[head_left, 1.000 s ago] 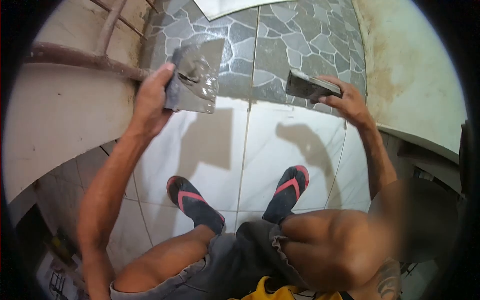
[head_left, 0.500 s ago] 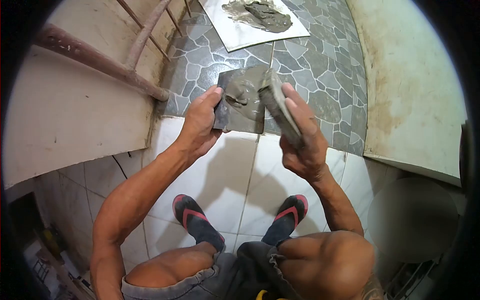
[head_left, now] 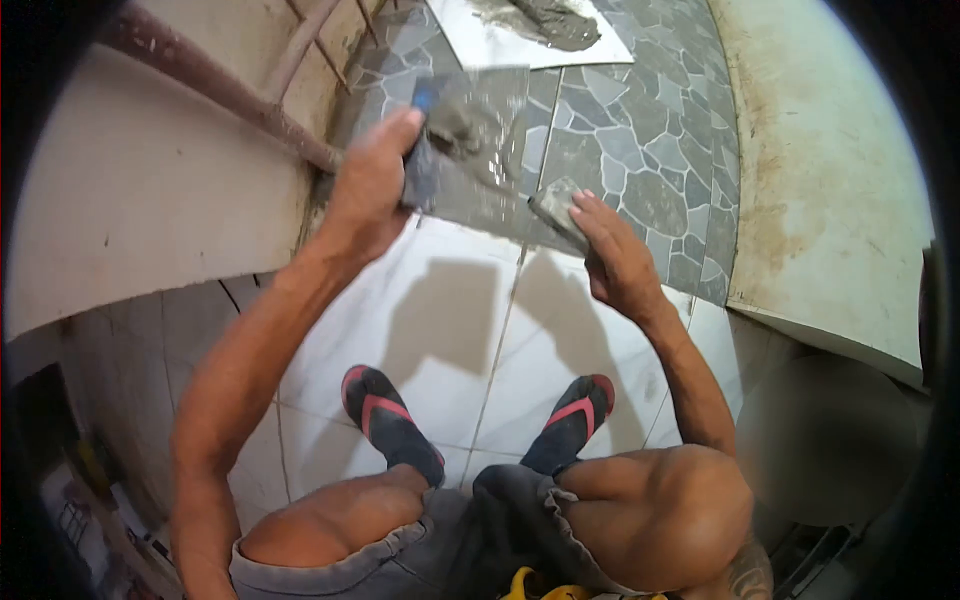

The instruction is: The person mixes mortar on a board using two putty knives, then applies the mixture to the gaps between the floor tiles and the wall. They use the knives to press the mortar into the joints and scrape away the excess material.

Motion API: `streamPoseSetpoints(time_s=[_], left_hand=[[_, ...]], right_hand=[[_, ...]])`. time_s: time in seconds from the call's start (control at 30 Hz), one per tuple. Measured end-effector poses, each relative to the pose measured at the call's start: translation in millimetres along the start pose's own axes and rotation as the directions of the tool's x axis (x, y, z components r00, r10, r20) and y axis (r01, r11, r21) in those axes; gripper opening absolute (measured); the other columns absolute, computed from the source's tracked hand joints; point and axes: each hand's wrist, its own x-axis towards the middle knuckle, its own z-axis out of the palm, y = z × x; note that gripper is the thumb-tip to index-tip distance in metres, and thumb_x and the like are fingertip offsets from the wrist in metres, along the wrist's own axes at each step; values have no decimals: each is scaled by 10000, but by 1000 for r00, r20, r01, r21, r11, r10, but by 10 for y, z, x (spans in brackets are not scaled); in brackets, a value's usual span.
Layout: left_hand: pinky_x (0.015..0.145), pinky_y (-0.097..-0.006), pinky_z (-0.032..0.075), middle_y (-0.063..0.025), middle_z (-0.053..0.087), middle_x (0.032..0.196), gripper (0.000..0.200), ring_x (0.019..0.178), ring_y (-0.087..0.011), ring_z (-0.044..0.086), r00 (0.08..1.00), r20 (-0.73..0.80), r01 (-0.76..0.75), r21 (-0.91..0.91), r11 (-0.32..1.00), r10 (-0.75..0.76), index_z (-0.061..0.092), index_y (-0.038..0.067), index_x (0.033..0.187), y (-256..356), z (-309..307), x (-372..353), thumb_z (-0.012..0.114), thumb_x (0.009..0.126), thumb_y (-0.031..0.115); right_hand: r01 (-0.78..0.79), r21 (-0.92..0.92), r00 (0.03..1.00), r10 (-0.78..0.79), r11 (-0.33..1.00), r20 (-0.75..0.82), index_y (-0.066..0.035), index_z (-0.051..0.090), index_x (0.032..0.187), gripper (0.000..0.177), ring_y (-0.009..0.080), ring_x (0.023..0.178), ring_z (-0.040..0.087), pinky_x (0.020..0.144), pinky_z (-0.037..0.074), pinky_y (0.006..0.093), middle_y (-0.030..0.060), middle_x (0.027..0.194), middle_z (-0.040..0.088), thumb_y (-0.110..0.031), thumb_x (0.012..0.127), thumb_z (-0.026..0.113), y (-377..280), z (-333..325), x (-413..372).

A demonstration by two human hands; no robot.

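Observation:
My left hand [head_left: 375, 180] grips the left edge of a dark square plate [head_left: 485, 185], which is raised over the floor and blurred by motion. A lump of wet grey mortar [head_left: 462, 132] lies on the plate, with a wet smear around it. My right hand [head_left: 620, 255] is closed around a small mortar-covered block [head_left: 560, 210], just right of the plate's lower right corner. Its fingers lie along the block's upper side. The block and the plate look slightly apart.
A white board [head_left: 470, 40] with more grey mortar lies ahead on the stone-patterned floor [head_left: 640, 150]. A rusty pink metal railing [head_left: 220, 90] runs along the left wall. On the right stands a stained wall [head_left: 820, 170]. White tiles [head_left: 470, 400] lie under my feet.
My left hand and the plate have moved up and slightly left. My right hand with the block has shifted a little lower, and the block lies flatter. The view has tilted slightly.

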Motion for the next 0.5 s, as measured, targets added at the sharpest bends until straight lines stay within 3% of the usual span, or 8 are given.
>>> streamPoseSetpoints(time_s=[0.07, 0.13, 0.27, 0.3, 0.33, 0.4, 0.5], left_hand=[[673, -254, 499, -15, 632, 916, 261, 761, -91, 592, 997, -44, -60, 32, 998, 61, 595, 49, 1114, 121, -69, 44, 436, 1030, 237], [653, -258, 491, -6, 629, 891, 254, 755, -92, 595, 996, -56, -57, 156, 986, 66, 598, 57, 1105, 274, -189, 7, 453, 1025, 250], [720, -257, 507, 12, 661, 1013, 310, 817, -80, 614, 989, -70, -120, 110, 987, 128, 604, 58, 1203, 463, -462, -8, 482, 1022, 279], [765, -266, 518, 5, 666, 1058, 323, 869, -100, 636, 965, -172, -177, 121, 977, 196, 607, 58, 1208, 511, -339, -86, 486, 1021, 292], [800, -287, 529, -39, 660, 1068, 328, 894, -132, 642, 968, -144, -192, 105, 976, 206, 581, 35, 1206, 552, -400, -123, 452, 1028, 279], [869, -330, 550, -128, 647, 1088, 340, 944, -197, 655, 967, -90, -230, 78, 970, 237, 528, -10, 1203, 649, -542, -190, 384, 1042, 252], [851, -330, 556, -109, 666, 1003, 317, 897, -185, 664, 929, -242, -253, 142, 957, 282, 557, -10, 1147, 733, -440, -397, 366, 1046, 222]], right_hand=[[-61, 43, 989, 54, 997, 136, -7, 501, 1307, 602, 377, 1273, 494, 1052, 421, 460, 193, 1326, 553, 109, 725, 607, 66, 88, 11], [39, 58, 977, -51, 998, 206, 0, 535, 1256, 514, 364, 1264, 497, 1052, 423, 434, 184, 1302, 564, 65, 750, 602, 112, 292, 160], [304, 80, 909, -314, 949, 275, 1, 573, 1200, 371, 340, 1256, 513, 1060, 427, 421, 170, 1315, 563, -57, 834, 587, 77, 862, 871], [366, 59, 871, -364, 929, 330, 2, 574, 1189, 352, 333, 1240, 524, 1047, 436, 418, 167, 1298, 572, -75, 846, 573, 18, 996, 1102], [428, 42, 827, -409, 903, 385, 3, 575, 1179, 335, 326, 1224, 535, 1034, 444, 416, 165, 1282, 581, -94, 858, 559, -51, 1132, 1326], [556, 92, 764, -551, 826, 334, -6, 582, 1107, 265, 307, 1189, 555, 997, 462, 415, 158, 1194, 602, -103, 863, 543, -172, 1468, 1691], [622, 40, 675, -562, 782, 478, -43, 602, 1031, 206, 284, 1090, 609, 903, 511, 411, 130, 1036, 622, -84, 831, 572, -485, 1849, 2196]])
